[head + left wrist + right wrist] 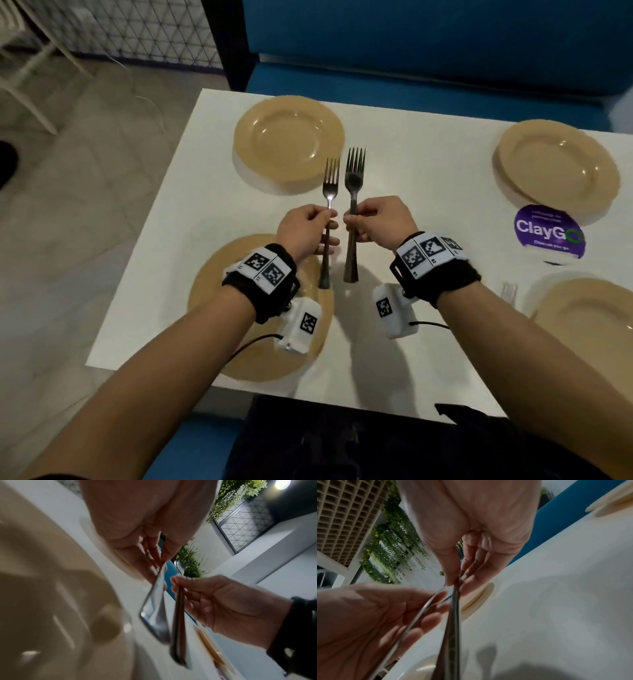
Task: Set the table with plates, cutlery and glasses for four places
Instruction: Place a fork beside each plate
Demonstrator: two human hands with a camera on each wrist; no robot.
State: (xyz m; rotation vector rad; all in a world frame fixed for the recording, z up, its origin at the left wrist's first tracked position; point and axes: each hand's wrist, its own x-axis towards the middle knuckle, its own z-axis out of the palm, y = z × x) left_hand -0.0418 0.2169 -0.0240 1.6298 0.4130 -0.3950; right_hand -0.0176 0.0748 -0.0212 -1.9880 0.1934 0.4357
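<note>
My left hand pinches the neck of a shiny fork, tines pointing away, above the white table. My right hand pinches a darker fork right beside it. Both handles hang down toward me. Several tan plates lie on the table: far left, near left under my left wrist, far right and near right. In the left wrist view the shiny fork and the dark fork hang side by side. The right wrist view shows the dark fork's handle.
A purple ClayGo sticker lies between the right-hand plates. Another fork's tines lie left of the near right plate. A blue bench runs behind the table. Tiled floor lies to the left.
</note>
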